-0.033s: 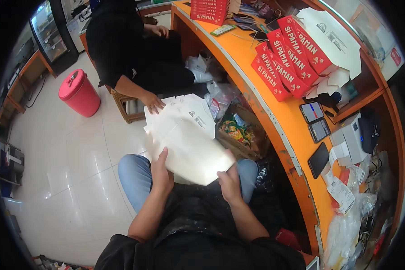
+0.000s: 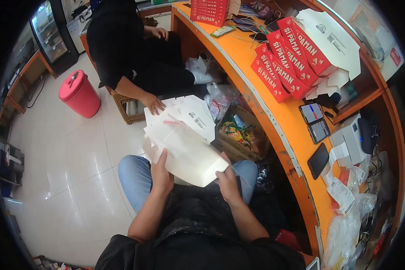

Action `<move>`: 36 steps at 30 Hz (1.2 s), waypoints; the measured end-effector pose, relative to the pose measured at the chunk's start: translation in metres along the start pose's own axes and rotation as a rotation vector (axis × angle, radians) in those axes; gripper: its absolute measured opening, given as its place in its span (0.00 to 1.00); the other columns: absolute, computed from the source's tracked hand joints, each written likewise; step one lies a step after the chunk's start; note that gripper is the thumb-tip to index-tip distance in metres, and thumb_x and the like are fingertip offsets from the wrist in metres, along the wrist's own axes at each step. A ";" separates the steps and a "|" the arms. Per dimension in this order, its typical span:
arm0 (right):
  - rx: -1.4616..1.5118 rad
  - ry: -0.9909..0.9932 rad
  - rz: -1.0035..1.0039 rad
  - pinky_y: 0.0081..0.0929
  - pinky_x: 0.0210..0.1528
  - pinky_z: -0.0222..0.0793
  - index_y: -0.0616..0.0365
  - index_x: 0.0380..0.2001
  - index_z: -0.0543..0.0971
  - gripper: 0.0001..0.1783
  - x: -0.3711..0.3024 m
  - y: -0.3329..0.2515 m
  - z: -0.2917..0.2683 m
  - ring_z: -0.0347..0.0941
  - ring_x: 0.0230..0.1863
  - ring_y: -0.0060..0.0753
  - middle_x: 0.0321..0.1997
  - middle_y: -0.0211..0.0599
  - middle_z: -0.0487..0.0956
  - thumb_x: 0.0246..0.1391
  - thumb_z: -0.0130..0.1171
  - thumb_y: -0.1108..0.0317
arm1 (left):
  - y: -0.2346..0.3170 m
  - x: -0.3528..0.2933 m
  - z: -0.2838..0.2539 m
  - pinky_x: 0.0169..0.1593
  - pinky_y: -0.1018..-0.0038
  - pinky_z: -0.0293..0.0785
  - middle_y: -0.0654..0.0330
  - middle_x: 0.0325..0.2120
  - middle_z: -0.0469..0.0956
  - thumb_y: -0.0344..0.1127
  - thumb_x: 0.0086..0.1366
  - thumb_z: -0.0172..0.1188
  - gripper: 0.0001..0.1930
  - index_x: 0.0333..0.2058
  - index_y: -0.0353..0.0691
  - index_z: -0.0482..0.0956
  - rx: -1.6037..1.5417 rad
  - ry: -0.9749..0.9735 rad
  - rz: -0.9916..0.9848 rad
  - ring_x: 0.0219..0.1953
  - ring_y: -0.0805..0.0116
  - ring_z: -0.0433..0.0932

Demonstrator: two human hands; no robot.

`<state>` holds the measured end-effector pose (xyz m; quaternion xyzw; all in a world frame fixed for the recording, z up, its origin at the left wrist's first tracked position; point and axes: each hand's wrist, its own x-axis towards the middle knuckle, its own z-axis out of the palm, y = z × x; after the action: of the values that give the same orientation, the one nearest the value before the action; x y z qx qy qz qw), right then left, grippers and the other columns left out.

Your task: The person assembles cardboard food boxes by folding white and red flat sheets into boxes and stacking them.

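Observation:
A cream cardboard box blank (image 2: 191,155) is held over my lap, its near right end bent up. My left hand (image 2: 162,173) grips its left edge, thumb on top. My right hand (image 2: 227,182) pinches the near right corner, fingers partly hidden behind the board. Just beyond lie flat white box blanks (image 2: 198,113) with small dark print, partly covered by the piece I hold. A co-worker's hand (image 2: 154,104) rests on the left side of those blanks. A small red patch shows at the held blank's far edge.
Red folded boxes (image 2: 285,60) stand stacked on the orange counter (image 2: 274,110) to the right, near phones (image 2: 318,159) and a white printer (image 2: 348,139). A carton of packets (image 2: 240,132) sits beneath the counter. The seated co-worker (image 2: 117,49) is ahead; a pink bin (image 2: 79,94) stands left.
The held blank has shifted and tilted slightly, its near right end bending up more. A red patch now shows at its far edge. The co-worker's hand stays in place.

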<state>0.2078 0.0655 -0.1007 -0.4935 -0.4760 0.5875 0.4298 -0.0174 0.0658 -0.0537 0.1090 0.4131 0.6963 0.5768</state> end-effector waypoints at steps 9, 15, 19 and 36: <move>0.720 -0.545 0.034 0.43 0.59 0.74 0.58 0.65 0.64 0.36 -0.016 -0.062 0.002 0.72 0.61 0.39 0.66 0.45 0.69 0.61 0.60 0.49 | -0.002 -0.019 0.007 0.71 0.50 0.50 0.51 0.62 0.70 0.30 0.60 0.65 0.27 0.60 0.44 0.71 0.961 -0.687 1.045 0.65 0.48 0.65; 0.578 -0.144 0.076 0.42 0.57 0.76 0.60 0.59 0.68 0.25 -0.020 -0.095 0.003 0.75 0.58 0.39 0.57 0.42 0.76 0.58 0.58 0.78 | -0.015 -0.033 0.007 0.70 0.43 0.49 0.53 0.61 0.72 0.38 0.66 0.62 0.24 0.60 0.46 0.69 0.903 -0.942 0.982 0.66 0.49 0.65; 0.810 -0.151 0.158 0.45 0.56 0.76 0.60 0.54 0.74 0.21 -0.023 -0.074 0.012 0.78 0.54 0.41 0.54 0.42 0.79 0.57 0.56 0.84 | -0.034 -0.044 0.018 0.64 0.55 0.65 0.39 0.56 0.72 0.57 0.73 0.47 0.33 0.66 0.42 0.54 0.284 -0.719 0.733 0.60 0.49 0.72; 0.719 -0.120 0.040 0.39 0.54 0.80 0.59 0.57 0.72 0.24 -0.047 -0.101 0.030 0.77 0.56 0.41 0.56 0.41 0.77 0.57 0.56 0.84 | 0.016 -0.040 0.029 0.49 0.63 0.80 0.55 0.52 0.80 0.41 0.51 0.74 0.20 0.43 0.44 0.85 0.942 -0.654 1.286 0.47 0.50 0.80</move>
<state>0.1882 0.0332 0.0085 -0.2848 -0.2538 0.7535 0.5355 0.0023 0.0430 -0.0111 0.7446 0.3301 0.5776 0.0552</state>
